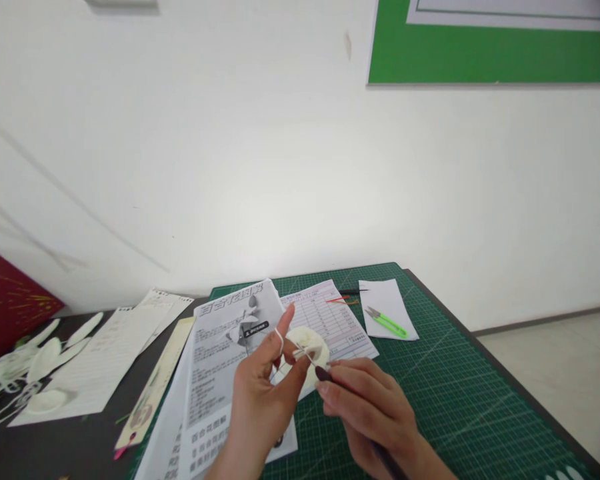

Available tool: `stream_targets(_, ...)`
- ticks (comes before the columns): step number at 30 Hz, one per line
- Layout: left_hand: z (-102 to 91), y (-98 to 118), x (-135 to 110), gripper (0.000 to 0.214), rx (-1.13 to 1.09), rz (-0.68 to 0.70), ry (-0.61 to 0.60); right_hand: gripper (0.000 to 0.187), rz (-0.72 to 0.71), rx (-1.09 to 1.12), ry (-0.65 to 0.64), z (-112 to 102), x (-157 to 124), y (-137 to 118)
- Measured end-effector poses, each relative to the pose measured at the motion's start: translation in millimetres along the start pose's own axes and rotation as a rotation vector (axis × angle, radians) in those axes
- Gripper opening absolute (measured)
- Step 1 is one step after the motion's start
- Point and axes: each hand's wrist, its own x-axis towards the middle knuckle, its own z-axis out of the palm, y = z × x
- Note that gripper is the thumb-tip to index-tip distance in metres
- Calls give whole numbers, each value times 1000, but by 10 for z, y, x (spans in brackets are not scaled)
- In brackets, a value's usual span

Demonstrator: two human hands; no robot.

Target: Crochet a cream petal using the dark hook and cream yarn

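Note:
My left hand (267, 387) is raised over the table, its index finger pointing up with white yarn (280, 337) looped round it, and its thumb and fingers pinch a cream crocheted piece (307, 343). My right hand (370, 407) is closed round a dark crochet hook (327, 377), whose tip meets the cream piece. Under both hands lies a printed instruction sheet (225, 353) with a flower picture.
A green cutting mat (430, 400) covers the dark table. On it lie a form sheet (330, 320), a white paper slip (385, 300) with green thread snips (386, 322), and thin sticks (345, 297). White petals and yarn (35, 367), lined paper (105, 360) and a red box (10, 300) sit left.

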Motion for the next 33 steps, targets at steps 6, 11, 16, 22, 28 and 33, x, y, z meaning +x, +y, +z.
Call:
stream_targets(6, -65, -57, 89, 32, -97, -51, -107, 41, 161, 131, 44, -66, 49, -46)
stream_targets(11, -147, -55, 166, 32, -239, -176, -343, 27, 378, 307, 98, -130, 25, -26)
stream_targets(16, -220, 27, 171, 19, -301, -293, -461, 11, 659, 609, 237, -113, -22, 38)
stream_targets(22, -223, 41, 164, 54, -477, -398, -590, 12, 853, 830, 312, -99, -16, 78)
stream_targets(28, -225, 70, 147, 55, -536, -502, -570, 11, 802, 829, 291, -130, -4, 76)
stream_targets(33, -242, 43, 145, 59, -579, -574, -616, 12, 787, 867, 295, -156, 3, 93)
